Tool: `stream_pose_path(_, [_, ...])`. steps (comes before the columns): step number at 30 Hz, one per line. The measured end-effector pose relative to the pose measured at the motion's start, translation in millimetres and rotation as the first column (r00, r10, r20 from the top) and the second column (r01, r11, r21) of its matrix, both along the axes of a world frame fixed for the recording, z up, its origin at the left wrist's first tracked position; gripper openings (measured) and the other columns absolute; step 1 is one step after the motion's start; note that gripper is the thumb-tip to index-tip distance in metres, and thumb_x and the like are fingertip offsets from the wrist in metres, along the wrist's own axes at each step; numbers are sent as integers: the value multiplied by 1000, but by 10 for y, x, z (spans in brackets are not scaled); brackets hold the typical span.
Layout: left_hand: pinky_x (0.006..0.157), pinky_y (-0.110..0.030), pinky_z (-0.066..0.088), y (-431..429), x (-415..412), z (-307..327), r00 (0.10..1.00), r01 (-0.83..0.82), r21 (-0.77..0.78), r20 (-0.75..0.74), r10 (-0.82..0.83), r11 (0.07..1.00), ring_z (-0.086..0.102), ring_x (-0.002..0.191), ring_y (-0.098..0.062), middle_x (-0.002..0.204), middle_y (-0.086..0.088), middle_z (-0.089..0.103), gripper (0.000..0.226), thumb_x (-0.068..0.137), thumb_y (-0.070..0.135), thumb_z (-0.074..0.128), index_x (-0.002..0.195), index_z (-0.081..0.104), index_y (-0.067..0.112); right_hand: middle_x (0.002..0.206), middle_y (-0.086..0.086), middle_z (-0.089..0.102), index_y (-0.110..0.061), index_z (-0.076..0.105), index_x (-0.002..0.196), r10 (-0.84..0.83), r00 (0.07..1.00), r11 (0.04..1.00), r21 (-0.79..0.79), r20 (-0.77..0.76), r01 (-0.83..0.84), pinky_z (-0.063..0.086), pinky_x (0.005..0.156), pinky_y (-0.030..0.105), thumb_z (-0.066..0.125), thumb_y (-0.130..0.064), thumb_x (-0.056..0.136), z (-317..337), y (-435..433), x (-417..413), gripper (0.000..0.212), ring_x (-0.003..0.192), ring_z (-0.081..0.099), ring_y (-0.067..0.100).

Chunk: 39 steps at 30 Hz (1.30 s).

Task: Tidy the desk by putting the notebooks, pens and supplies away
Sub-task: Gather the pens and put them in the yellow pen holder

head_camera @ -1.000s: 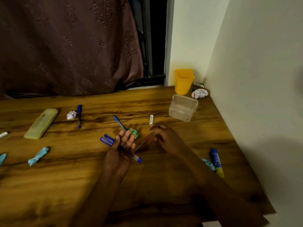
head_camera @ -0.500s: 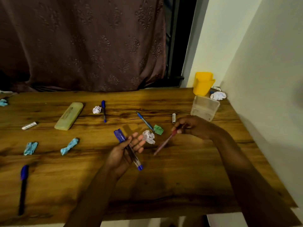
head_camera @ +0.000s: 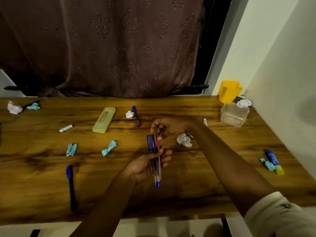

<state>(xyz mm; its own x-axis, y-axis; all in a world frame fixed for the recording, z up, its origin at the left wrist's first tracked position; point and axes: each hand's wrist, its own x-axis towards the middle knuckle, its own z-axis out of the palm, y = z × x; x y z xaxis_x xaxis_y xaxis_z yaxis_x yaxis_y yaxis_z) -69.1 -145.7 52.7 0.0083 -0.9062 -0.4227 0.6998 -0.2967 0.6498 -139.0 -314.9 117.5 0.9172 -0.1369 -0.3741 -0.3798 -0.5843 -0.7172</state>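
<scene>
My left hand [head_camera: 147, 165] grips two blue-capped pens [head_camera: 151, 143] above the middle of the wooden desk [head_camera: 42, 189]. A pink pen [head_camera: 158, 146] lies alongside them in that hand, and my right hand [head_camera: 168, 126] pinches its top end. Loose blue pens lie at the front left [head_camera: 71, 187] and at the back centre [head_camera: 136, 115]. A yellow pen cup [head_camera: 229, 91] and a clear plastic box [head_camera: 234, 114] stand at the back right. A pale yellow pencil case [head_camera: 104, 119] lies at the back.
Crumpled paper balls [head_camera: 184, 140] [head_camera: 129, 114] [head_camera: 14, 108] and blue scraps [head_camera: 109, 147] [head_camera: 71, 149] are scattered over the desk. A glue stick [head_camera: 274, 161] lies near the right wall. A white stick [head_camera: 65, 128] lies at the left. A curtain hangs behind the desk.
My right hand has carried the pink pen leftwards from the desk to the blue pens in my left hand. The view has swung left and taken in more of the desk.
</scene>
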Motion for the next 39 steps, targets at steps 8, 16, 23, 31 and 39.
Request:
stream_pose_path(8, [60,-28,58,156,194,-79,986,-128,-43,-113,123,991,71,75,-20,96,-11,73,30,96,4,41,121,54,11,96,10,68,-4,66,99,-606,743,693,-269,285,669,48,82,31,64,-6,84,-379,-464,-110,15,95,62,24])
stream_pose_path(16, [64,-28,58,-108,303,-126,947,-251,6,-204,247,968,72,82,-21,100,-10,72,25,96,4,39,110,59,11,91,8,66,-8,66,94,-731,680,567,-605,-57,558,42,60,26,80,-33,69,-847,-729,-103,38,75,58,22])
stream_pose_path(23, [81,-35,51,-317,343,-244,910,-367,18,-200,363,930,71,88,-18,113,-7,67,26,98,13,39,117,57,10,75,5,65,-17,61,69,-727,684,600,-427,63,677,41,56,25,70,-24,75,-676,-731,-47,13,74,61,21])
stream_pose_path(31, [84,-39,53,-469,400,-295,852,-478,-28,-258,456,878,68,93,-19,109,-8,68,34,100,34,34,117,57,14,88,-1,70,-16,70,87,-564,813,794,-177,142,582,47,62,23,71,-19,78,-243,346,116,10,73,61,9])
stream_pose_path(39, [72,-28,57,-346,589,-344,745,-634,-2,-272,610,773,69,85,-15,94,-4,72,20,95,11,44,106,61,13,97,-5,68,-22,67,94,-560,799,791,-147,218,594,41,62,20,65,-29,85,-373,316,458,12,81,58,8])
